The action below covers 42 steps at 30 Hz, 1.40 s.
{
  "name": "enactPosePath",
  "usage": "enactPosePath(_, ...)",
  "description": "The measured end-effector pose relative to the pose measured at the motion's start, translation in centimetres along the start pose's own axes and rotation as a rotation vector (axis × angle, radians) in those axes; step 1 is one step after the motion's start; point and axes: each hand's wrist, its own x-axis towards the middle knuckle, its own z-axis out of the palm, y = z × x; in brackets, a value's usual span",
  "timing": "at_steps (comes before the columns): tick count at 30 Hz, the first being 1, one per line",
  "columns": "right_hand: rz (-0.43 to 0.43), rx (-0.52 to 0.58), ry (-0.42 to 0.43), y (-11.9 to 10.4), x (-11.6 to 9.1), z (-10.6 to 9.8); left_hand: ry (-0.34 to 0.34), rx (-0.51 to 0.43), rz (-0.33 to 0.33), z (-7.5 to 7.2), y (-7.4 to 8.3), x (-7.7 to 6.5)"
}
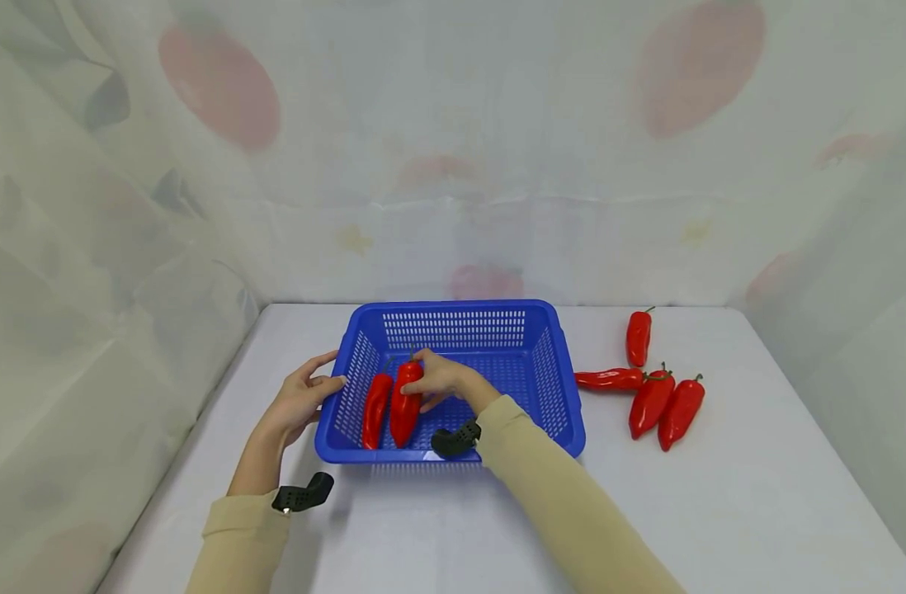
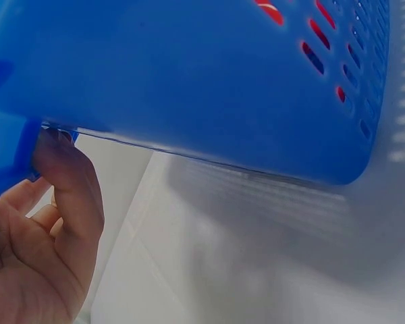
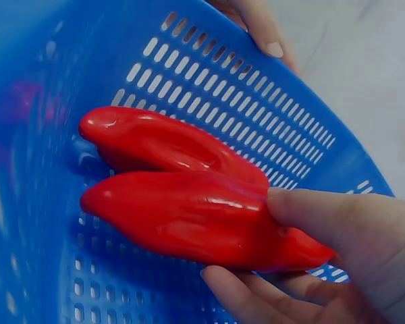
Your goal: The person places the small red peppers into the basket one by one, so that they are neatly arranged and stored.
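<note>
Inside the blue plastic basket (image 1: pixel 453 455), my right hand (image 1: pixel 441 378) grips a red pepper (image 1: pixel 404 412) with the thumb on one side and fingers on the other. Another red pepper (image 1: pixel 376 410) lies just left of it, along the basket's left wall. In the right wrist view the held pepper (image 3: pixel 189 219) partly covers the other pepper (image 3: pixel 162 138). My left hand (image 1: pixel 300 400) holds the basket's left rim, thumb on top. Seen from the left wrist, its fingers (image 2: pixel 74 196) curl up under that rim.
Right of the basket several red peppers lie on the white table (image 1: pixel 757 495): one pepper (image 1: pixel 639 338) at the back, a sideways pepper (image 1: pixel 609 379) close to the basket wall, and two side by side, including the rightmost pepper (image 1: pixel 681 414). A printed curtain (image 1: pixel 557 206) hangs behind the table.
</note>
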Motion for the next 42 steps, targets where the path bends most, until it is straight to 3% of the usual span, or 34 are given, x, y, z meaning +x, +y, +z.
enactPosePath(10,0.061,-0.025,-0.026,1.0,1.5,-0.1,0.015,0.003,-0.003,0.2,0.1,-0.1)
enactPosePath(15,0.065,-0.036,-0.049,1.0,1.6,0.0,0.025,-0.004,-0.004,-0.3,-1.1,0.7)
enactPosePath(26,0.045,-0.160,-0.060,1.0,1.4,0.1,0.016,-0.002,0.000,0.4,0.7,-0.7)
enactPosePath(36,0.056,-0.157,-0.064,1.2,1.5,0.2,0.027,-0.001,0.013,-0.2,-1.2,0.7)
enactPosePath(42,0.054,-0.153,-0.067,1.2,1.4,0.3,0.030,0.005,0.021,-0.2,-1.4,0.8)
